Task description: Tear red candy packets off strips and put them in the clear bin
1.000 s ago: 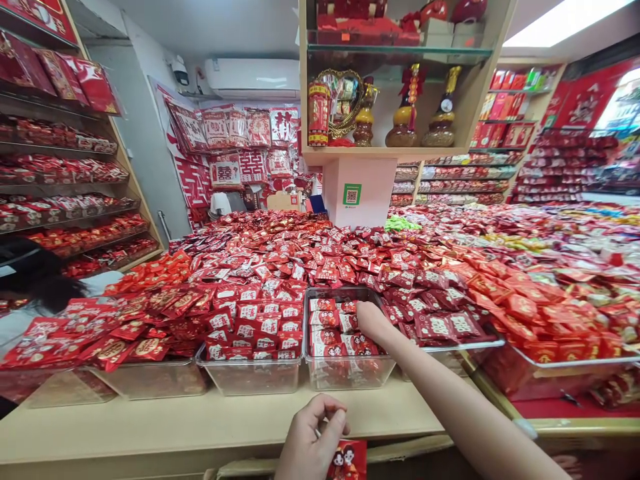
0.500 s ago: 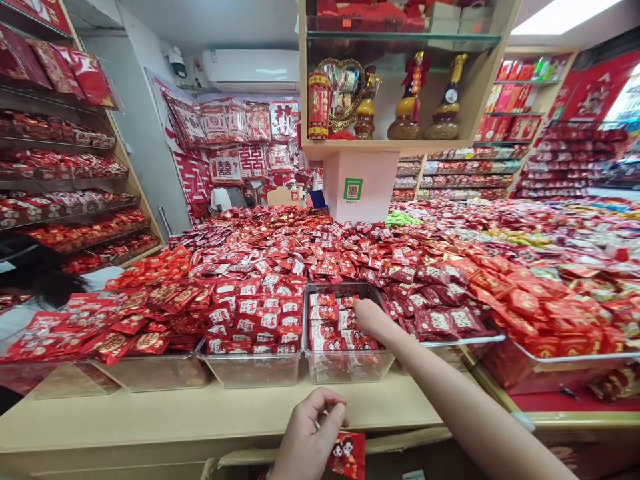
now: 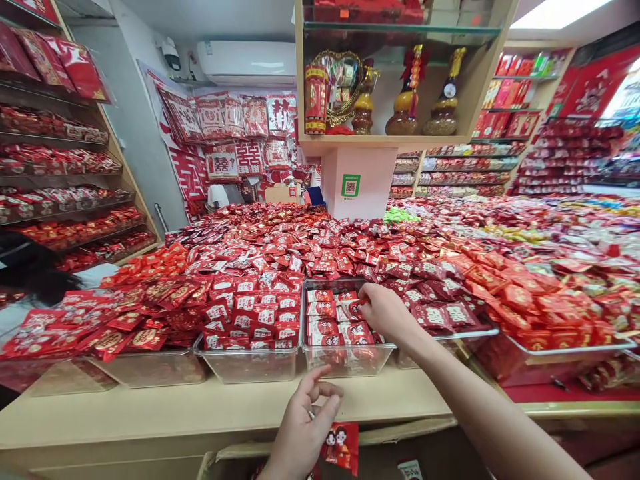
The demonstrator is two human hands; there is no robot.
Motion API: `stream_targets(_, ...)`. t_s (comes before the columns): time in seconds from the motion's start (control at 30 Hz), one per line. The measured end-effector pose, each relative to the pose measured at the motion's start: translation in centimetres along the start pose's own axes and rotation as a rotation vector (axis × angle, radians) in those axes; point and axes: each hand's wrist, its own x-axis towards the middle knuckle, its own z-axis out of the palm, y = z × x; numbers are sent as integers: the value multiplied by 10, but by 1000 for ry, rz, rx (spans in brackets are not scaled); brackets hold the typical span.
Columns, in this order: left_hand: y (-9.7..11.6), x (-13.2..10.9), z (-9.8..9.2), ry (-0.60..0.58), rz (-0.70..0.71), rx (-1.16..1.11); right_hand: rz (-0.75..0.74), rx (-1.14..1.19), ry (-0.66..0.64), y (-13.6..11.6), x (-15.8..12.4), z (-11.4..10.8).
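A clear plastic bin (image 3: 350, 349) at the counter's middle holds rows of red and white packets (image 3: 321, 328). My right hand (image 3: 385, 311) reaches over its right side, fingers bent down at a packet by the rim; what the fingertips hold is hidden. Below the bin, my left hand (image 3: 311, 421) is curled with a red packet (image 3: 342, 447) printed with two cartoon figures hanging by its palm side. Its index finger is raised a little. Left of this bin stands another clear bin (image 3: 250, 367) of red packets.
An open cardboard box (image 3: 395, 432) lies below the counter edge (image 3: 150, 413). Heaps of red packets (image 3: 520, 300) spread on both sides. A shelf unit (image 3: 385, 141) overhangs the middle. A person's dark-haired head (image 3: 43, 267) is at the left.
My right hand has lifted slightly and shifted right at the bin's right side. My left hand has moved up and left a little, its fingers more spread. The view has shifted slightly.
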Motion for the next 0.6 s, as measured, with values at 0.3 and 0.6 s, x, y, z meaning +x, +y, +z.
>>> stream_targets(0.3,6,0,0,-20,-20,-233,59,1018,-395,-21,-79,19)
stream_targets(0.6,10,-1,-1,-55,-82,-188,137,1148,-412,-24,-92,41)
